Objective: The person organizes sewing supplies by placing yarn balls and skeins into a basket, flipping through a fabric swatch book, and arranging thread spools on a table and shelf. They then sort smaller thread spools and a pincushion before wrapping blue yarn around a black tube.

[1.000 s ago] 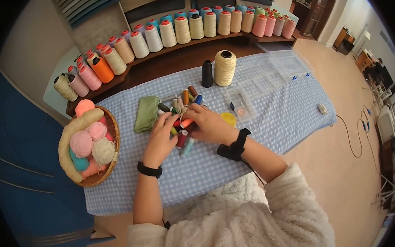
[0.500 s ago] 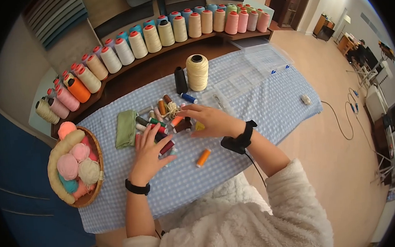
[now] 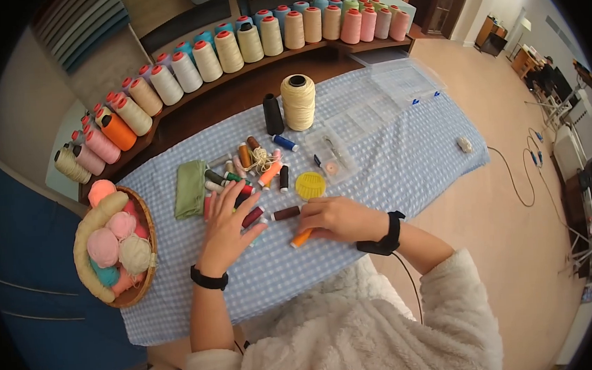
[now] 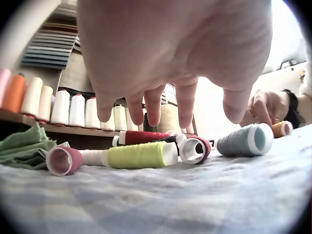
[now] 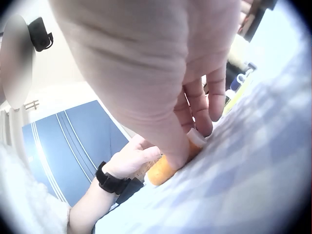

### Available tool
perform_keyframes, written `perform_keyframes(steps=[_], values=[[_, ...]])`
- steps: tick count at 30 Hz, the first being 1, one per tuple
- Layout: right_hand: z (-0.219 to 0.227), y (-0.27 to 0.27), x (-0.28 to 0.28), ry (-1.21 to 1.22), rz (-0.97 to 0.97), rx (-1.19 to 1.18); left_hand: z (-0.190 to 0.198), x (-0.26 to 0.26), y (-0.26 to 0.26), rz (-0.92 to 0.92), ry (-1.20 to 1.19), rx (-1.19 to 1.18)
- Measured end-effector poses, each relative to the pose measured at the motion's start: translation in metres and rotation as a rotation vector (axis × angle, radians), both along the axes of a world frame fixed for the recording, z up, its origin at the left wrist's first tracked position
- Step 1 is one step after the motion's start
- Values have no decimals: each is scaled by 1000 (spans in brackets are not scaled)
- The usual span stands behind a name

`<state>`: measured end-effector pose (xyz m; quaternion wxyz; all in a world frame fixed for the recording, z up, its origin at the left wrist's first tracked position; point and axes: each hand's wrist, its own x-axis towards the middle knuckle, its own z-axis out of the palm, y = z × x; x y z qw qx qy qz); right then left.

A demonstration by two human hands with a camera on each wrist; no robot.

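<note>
In the head view my right hand [image 3: 342, 218] pinches an orange thread spool [image 3: 301, 239] lying on the cloth near the front edge. The right wrist view shows the thumb on one side of that spool [image 5: 160, 173] and fingers behind it. My left hand [image 3: 225, 231] hovers with spread fingers over a loose pile of thread spools. Under it in the left wrist view lie a lime spool [image 4: 139, 155] and a pale blue spool [image 4: 239, 141]. A dark red spool [image 3: 252, 217] shows beside the left thumb. Between the hands lies a brown spool [image 3: 285, 213].
Near the pile are a black spool [image 3: 284, 179], a blue spool [image 3: 284, 143], a yellow disc [image 3: 311, 185] and a clear case [image 3: 330, 157]. A yarn basket [image 3: 152, 245] and green cloth [image 3: 189, 189] stand left. Large cones [image 3: 298, 103] stand behind; a clear divided box [image 3: 405, 87] lies back right.
Both hands were together over the pile; it has since spread, with orange, brown, black and blue spools apart. My right hand moved toward me and took hold of the orange spool.
</note>
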<state>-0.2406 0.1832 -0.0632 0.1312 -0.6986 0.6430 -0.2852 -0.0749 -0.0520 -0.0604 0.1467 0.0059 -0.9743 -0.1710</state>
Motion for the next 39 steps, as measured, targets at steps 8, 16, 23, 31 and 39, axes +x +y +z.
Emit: perform_keyframes(steps=[8, 16, 23, 31, 39], values=[[4, -35, 1, -16, -112, -94, 1, 0, -2, 18, 25, -7], [18, -12, -58, -186, -219, -109, 2, 0, -1, 6, 27, -14], [33, 18, -24, -163, -73, 48, 9, -1, 11, -135, 24, -7], [-10, -2, 41, 269, 64, -16, 7, -1, 7, -60, 98, 17], [17, -37, -4, 209, -416, -143, 1, 3, -1, 75, 72, 60]])
